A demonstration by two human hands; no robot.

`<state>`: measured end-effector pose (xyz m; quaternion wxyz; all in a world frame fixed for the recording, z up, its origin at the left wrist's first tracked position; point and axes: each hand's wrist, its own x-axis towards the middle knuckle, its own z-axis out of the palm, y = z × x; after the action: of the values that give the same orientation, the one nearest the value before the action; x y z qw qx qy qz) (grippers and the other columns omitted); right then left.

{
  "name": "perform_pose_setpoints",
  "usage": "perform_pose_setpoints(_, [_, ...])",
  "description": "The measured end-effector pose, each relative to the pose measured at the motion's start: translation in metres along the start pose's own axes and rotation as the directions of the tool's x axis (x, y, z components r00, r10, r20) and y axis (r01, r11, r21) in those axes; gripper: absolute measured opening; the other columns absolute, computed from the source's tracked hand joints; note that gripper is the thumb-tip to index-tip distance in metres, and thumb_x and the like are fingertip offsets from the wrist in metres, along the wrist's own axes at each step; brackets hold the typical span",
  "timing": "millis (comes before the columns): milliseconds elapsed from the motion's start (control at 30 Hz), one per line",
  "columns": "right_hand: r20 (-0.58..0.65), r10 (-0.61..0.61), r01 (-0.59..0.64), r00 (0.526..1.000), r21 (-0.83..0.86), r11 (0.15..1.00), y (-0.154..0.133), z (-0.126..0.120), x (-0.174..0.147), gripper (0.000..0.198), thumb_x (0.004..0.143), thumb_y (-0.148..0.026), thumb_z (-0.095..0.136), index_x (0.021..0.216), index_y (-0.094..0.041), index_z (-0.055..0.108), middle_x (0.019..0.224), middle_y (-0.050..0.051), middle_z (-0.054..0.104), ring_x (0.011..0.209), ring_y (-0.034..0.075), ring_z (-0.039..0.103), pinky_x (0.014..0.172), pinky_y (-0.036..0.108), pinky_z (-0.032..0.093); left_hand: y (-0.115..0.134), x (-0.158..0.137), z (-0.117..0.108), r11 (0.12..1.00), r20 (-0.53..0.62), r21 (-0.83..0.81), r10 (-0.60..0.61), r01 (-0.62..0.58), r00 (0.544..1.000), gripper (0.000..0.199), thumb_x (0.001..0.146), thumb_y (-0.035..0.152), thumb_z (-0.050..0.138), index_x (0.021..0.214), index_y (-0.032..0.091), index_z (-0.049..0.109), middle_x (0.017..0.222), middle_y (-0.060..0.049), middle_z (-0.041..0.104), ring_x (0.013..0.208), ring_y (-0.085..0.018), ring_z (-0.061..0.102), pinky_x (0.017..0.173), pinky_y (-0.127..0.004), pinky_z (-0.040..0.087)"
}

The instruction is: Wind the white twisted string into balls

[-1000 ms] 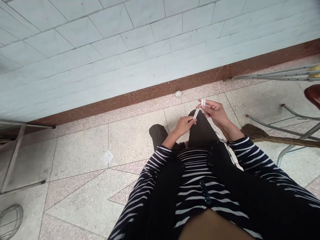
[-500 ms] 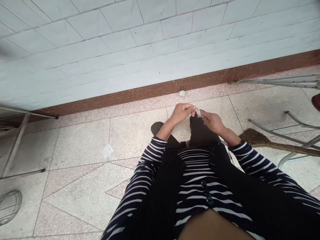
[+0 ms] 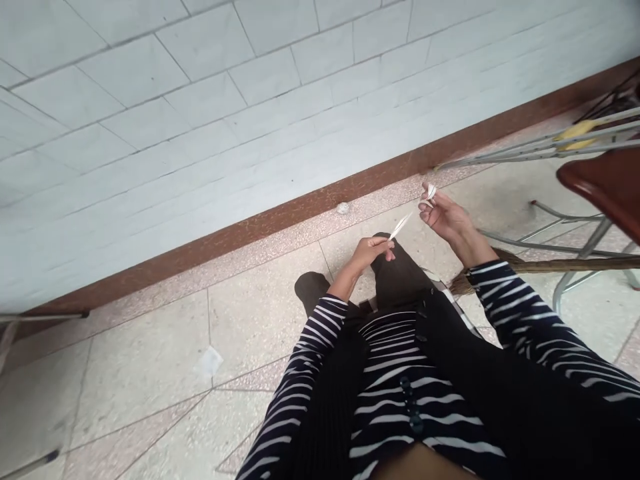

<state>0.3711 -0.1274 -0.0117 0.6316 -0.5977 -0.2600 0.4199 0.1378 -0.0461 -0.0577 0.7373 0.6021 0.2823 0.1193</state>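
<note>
My left hand (image 3: 371,252) is closed in a pinch on a thin white strip (image 3: 399,227), which points up and to the right from the fingertips. Farther right, my right hand (image 3: 450,219) is raised, palm partly turned up, with its fingers curled. A looped white band (image 3: 429,194) sits at those fingertips and seems gripped by them. Whether strip and band are one piece I cannot tell; a gap shows between them. Both hands are held over my dark trousers, above the floor.
A broom (image 3: 540,266) lies to the right, by a metal-legged chair with a red-brown seat (image 3: 607,183). Metal poles (image 3: 520,155) lean near the wall. A white scrap (image 3: 209,362) and a small pale crumpled lump (image 3: 343,208) are on the floor.
My hands, close together before at the white material, are now apart. The right hand has moved up and right with the band; the left keeps its pinch. The view has turned to the right.
</note>
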Motion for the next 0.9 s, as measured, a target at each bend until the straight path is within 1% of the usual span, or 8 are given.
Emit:
perform_pose_setpoints(133, [-0.053,-0.038,0.020,0.998,-0.312,0.950,0.009,-0.001,0.008,0.039,0.112,-0.051,0.053,0.128,-0.019,0.068,0.084,0.003,0.070,0.059,0.010,0.052,0.059,0.025,0.041,0.027,-0.009,-0.009,0.935,0.036,0.346,0.061,-0.070,0.997,0.030,0.096,0.035,0.067,0.072,0.019,0.069,0.065,0.001,0.069,0.070,-0.015,0.065,0.083,-0.030,0.048])
perform_pose_setpoints(267, [0.149,0.078,0.006,0.986,-0.496,0.868,0.046,0.037,-0.028,0.036,0.099,-0.055,0.067,0.099,-0.019,0.070,0.057,-0.004,0.058,0.043,0.012,0.051,0.051,0.024,0.036,0.052,-0.037,-0.021,0.729,0.044,0.653,0.234,-0.205,0.971,0.038,0.103,0.034,0.062,0.068,0.021,0.066,0.072,-0.001,0.071,0.078,-0.018,0.063,0.084,-0.030,0.046])
perform_pose_setpoints(367, [0.352,0.186,0.032,0.917,-0.532,0.846,0.061,0.061,-0.063,0.033,0.094,-0.053,0.070,0.091,-0.020,0.071,0.049,-0.004,0.054,0.043,0.014,0.054,0.053,0.024,0.039,0.064,-0.050,-0.028,0.665,0.040,0.705,0.310,-0.247,0.950,0.041,0.106,0.035,0.058,0.068,0.021,0.064,0.072,-0.001,0.070,0.083,-0.019,0.064,0.087,-0.031,0.046])
perform_pose_setpoints(467, [0.505,0.247,0.043,0.827,-0.495,0.868,0.052,0.069,-0.091,0.047,0.094,-0.063,0.069,0.101,-0.017,0.076,0.065,0.001,0.067,0.049,0.014,0.059,0.055,0.025,0.046,0.068,-0.053,-0.038,0.687,0.023,0.676,0.342,-0.267,0.939,0.043,0.108,0.038,0.056,0.069,0.021,0.064,0.075,-0.002,0.072,0.084,-0.019,0.065,0.085,-0.031,0.045])
perform_pose_setpoints(600, [0.631,0.210,-0.061,0.747,-0.249,0.967,0.017,0.062,-0.110,0.064,0.098,-0.069,0.071,0.139,-0.020,0.074,0.118,0.011,0.078,0.055,0.009,0.064,0.055,0.025,0.050,0.057,-0.044,-0.045,0.745,-0.060,0.621,0.358,-0.246,0.932,0.043,0.108,0.041,0.056,0.072,0.020,0.066,0.079,-0.001,0.074,0.082,-0.018,0.066,0.084,-0.029,0.045])
perform_pose_setpoints(667, [0.628,0.136,-0.094,0.767,-0.099,0.991,-0.005,0.058,-0.109,0.063,0.100,-0.064,0.075,0.148,-0.023,0.072,0.130,0.011,0.076,0.055,0.006,0.062,0.056,0.025,0.050,0.045,-0.037,-0.041,0.784,-0.047,0.578,0.308,-0.226,0.950,0.042,0.109,0.043,0.056,0.078,0.019,0.071,0.085,-0.001,0.077,0.081,-0.017,0.067,0.083,-0.029,0.046])
perform_pose_setpoints(767, [0.550,0.010,0.011,0.835,-0.034,0.999,-0.029,0.052,-0.089,0.064,0.102,-0.061,0.075,0.156,-0.028,0.068,0.135,0.011,0.074,0.061,0.008,0.066,0.059,0.026,0.055,0.027,-0.033,-0.030,0.762,-0.035,0.631,0.212,-0.143,0.977,0.037,0.107,0.039,0.060,0.080,0.019,0.074,0.086,-0.001,0.079,0.084,-0.018,0.069,0.084,-0.029,0.049])
perform_pose_setpoints(900, [0.417,-0.049,0.212,0.908,-0.354,0.911,-0.018,0.045,-0.047,0.075,0.098,-0.058,0.080,0.163,-0.025,0.061,0.101,0.006,0.078,0.068,0.016,0.073,0.061,0.026,0.057,0.015,-0.045,-0.023,0.651,-0.030,0.756,0.142,-0.070,0.989,0.038,0.106,0.033,0.063,0.071,0.020,0.069,0.080,-0.003,0.077,0.086,-0.021,0.070,0.091,-0.033,0.053])
